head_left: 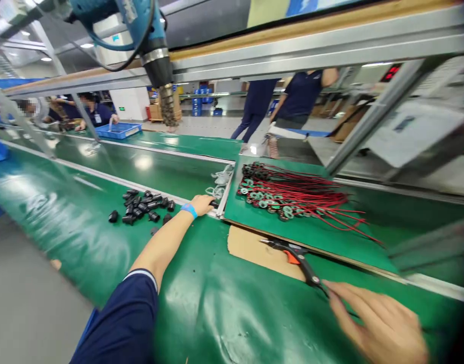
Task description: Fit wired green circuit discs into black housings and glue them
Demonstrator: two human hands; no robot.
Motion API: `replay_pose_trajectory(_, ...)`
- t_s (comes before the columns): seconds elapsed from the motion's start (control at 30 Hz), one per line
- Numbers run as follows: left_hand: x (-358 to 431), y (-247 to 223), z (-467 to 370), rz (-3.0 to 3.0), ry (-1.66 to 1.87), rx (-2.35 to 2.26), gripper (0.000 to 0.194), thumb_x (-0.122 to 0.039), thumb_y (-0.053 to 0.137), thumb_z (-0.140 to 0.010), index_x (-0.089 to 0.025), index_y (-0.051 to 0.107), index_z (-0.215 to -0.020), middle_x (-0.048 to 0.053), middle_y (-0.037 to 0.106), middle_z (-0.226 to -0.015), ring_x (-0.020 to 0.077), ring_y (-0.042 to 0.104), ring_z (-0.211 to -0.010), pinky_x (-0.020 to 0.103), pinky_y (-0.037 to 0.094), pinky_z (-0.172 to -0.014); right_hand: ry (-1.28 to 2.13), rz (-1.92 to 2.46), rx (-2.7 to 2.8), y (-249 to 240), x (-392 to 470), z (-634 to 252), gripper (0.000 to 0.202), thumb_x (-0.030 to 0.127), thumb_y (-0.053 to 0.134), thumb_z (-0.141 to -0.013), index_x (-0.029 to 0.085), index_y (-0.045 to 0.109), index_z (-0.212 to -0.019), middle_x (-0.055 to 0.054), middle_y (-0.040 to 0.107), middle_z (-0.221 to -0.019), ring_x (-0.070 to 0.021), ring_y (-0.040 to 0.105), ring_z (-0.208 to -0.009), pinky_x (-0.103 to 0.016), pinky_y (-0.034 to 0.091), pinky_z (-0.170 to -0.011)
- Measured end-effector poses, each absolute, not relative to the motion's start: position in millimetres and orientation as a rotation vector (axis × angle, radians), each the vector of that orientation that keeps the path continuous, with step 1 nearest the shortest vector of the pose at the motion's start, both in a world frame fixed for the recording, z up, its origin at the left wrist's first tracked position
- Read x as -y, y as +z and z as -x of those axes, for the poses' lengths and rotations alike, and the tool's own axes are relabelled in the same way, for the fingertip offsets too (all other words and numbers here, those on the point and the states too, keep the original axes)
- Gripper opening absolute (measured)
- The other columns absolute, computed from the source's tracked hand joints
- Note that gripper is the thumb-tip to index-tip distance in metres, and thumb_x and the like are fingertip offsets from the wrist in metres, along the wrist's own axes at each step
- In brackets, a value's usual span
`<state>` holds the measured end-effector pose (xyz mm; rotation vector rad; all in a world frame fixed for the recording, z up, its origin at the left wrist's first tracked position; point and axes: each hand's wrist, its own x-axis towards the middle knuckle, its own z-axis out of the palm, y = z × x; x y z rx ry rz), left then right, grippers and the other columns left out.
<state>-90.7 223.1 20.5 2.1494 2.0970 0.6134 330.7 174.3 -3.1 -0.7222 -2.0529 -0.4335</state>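
Note:
My left hand (201, 205), with a blue band at the wrist, reaches to the metal rail by the green board (311, 237). Its fingers are closed on a small black plastic part (214, 203), mostly covered by the hand. Beside it lie clear, whitish looped pieces (217, 191). At the lower right my right hand (383, 316), slightly blurred, pinches the cord (324, 289) at the rear of a glue gun (300, 260). This black gun with an orange trigger rests on a cardboard piece (250, 247), its nozzle pointing left.
Several black plastic sockets (140, 205) lie left of my left arm. Red-wired round parts (269, 199) are heaped on the green board. A blue power driver (156, 50) hangs overhead below a metal frame. Co-workers and a blue tray (120, 131) are farther off.

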Motion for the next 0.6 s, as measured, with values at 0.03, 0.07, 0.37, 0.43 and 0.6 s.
replay_pose_trajectory(0.03, -226, 18, 91, -2.131, 0.653, -2.080, 0.038, -0.038, 0.049, -0.104, -0.011, 0.061, -0.127, 0.009, 0.061, -0.128, 0.0237, 0.065, -0.110, 0.043, 0.056, -0.095, -0.450, 0.685, 2.146, 3, -182, -330, 0.018, 0.030, 0.063, -0.092, 0.038, 0.074, -0.104, -0.008, 0.076, -0.081, -0.0201, 0.067, -0.070, -0.041, 0.043, -0.074)
replay_pose_trajectory(0.07, -226, 15, 94, -2.108, 0.704, -2.068, 0.037, -0.038, 0.053, -0.102, -0.011, 0.061, -0.127, 0.009, 0.061, -0.128, 0.0233, 0.065, -0.109, 0.043, 0.056, -0.095, -0.433, 0.780, 2.220, 11, -191, -327, 0.017, 0.029, 0.062, -0.093, 0.034, 0.073, -0.105, -0.007, 0.077, -0.086, -0.0220, 0.069, -0.078, -0.041, 0.043, -0.079)
replay_pose_trajectory(0.37, -138, -7, 94, -1.660, 1.313, -1.949, 0.044, -0.050, 0.064, -0.090, -0.016, 0.067, -0.119, 0.010, 0.070, -0.108, 0.0233, 0.067, -0.093, 0.040, 0.055, -0.090, -0.397, 1.081, 2.455, 41, -304, -287, 0.026, 0.014, 0.056, -0.095, 0.022, 0.073, -0.113, -0.008, 0.075, -0.103, -0.0229, 0.061, -0.096, -0.038, 0.042, -0.086)
replay_pose_trajectory(0.43, -111, -11, 67, -1.487, 1.378, -1.838, 0.046, -0.054, 0.057, -0.094, -0.017, 0.065, -0.122, 0.010, 0.072, -0.110, 0.0223, 0.069, -0.096, 0.037, 0.056, -0.089, -0.382, 1.064, 2.533, 41, -312, -283, 0.023, 0.021, 0.058, -0.097, 0.022, 0.069, -0.117, -0.007, 0.071, -0.109, -0.0216, 0.062, -0.100, -0.040, 0.047, -0.090)
replay_pose_trajectory(0.6, -68, -6, 0, -0.713, 1.546, -1.287, 0.039, -0.057, 0.065, -0.090, -0.022, 0.059, -0.105, 0.006, 0.067, -0.114, 0.0248, 0.068, -0.108, 0.040, 0.056, -0.093, -0.340, 1.041, 2.626, 40, -313, -271, 0.026, 0.037, 0.059, -0.100, 0.020, 0.065, -0.119, -0.009, 0.064, -0.125, -0.0209, 0.064, -0.109, -0.044, 0.054, -0.096)
